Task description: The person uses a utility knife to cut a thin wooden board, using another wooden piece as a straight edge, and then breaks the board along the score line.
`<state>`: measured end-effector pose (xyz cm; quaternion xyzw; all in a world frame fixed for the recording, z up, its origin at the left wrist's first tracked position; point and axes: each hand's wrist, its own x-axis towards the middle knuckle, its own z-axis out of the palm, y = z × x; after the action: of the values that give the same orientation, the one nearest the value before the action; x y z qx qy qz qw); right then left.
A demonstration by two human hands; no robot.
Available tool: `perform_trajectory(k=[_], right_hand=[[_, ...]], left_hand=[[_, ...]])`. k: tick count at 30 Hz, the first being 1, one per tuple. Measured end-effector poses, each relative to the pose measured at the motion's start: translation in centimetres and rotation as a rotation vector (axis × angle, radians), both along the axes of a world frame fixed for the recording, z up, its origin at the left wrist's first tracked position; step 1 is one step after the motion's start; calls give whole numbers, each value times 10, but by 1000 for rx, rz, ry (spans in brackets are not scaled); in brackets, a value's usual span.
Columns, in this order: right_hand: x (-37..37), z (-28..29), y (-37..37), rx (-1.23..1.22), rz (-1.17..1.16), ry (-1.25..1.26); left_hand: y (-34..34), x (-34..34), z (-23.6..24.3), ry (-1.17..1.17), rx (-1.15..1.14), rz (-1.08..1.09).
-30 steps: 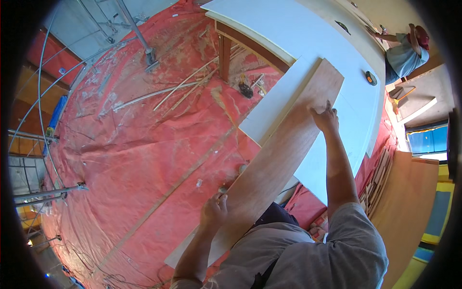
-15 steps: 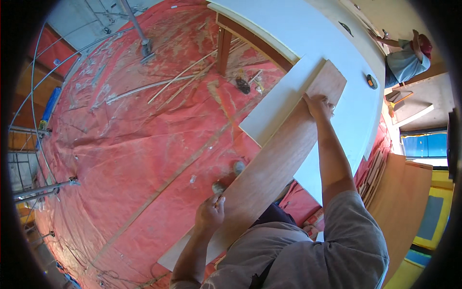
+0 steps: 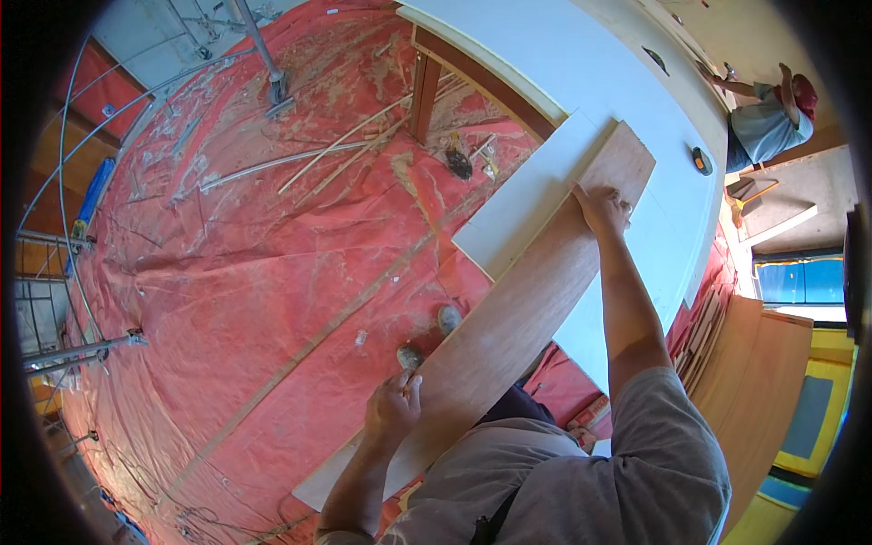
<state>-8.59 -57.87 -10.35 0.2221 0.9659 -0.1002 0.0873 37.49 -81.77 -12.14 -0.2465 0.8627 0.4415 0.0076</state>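
Note:
A long, flat wooden board slants across in front of me, its far end over a white tabletop and its near end beside my left forearm. My right hand is closed on the board near the far end, thumb at the left edge and fingers bent over its face. Lower down, my left hand is closed at the board's left edge. A small orange bit shows between its fingers, too small to name. Under the board's far part lies a pale flat panel, jutting past the table's edge.
A tape measure lies on the tabletop. Red sheeting covers the floor, with thin strips on it. Scaffold poles stand at left. Wooden panels lean at right. Another person works at the far right.
The board's far end has shifted slightly down in the picture. Both hands keep their hold, with my left hand barely moved.

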Motion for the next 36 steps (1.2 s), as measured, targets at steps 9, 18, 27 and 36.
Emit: perform_trajectory(k=[9, 18, 27, 36], right_hand=[[2, -9, 7, 5, 26, 28], [5, -6, 4, 42, 29, 36], [12, 0, -2, 42, 78, 55], [3, -9, 4, 81, 82, 33]], left_hand=[[1, 0, 4, -11, 21, -3], [1, 1, 1, -28, 27, -9], [1, 4, 1, -2, 15, -6], [-4, 1, 2, 49, 46, 44]])
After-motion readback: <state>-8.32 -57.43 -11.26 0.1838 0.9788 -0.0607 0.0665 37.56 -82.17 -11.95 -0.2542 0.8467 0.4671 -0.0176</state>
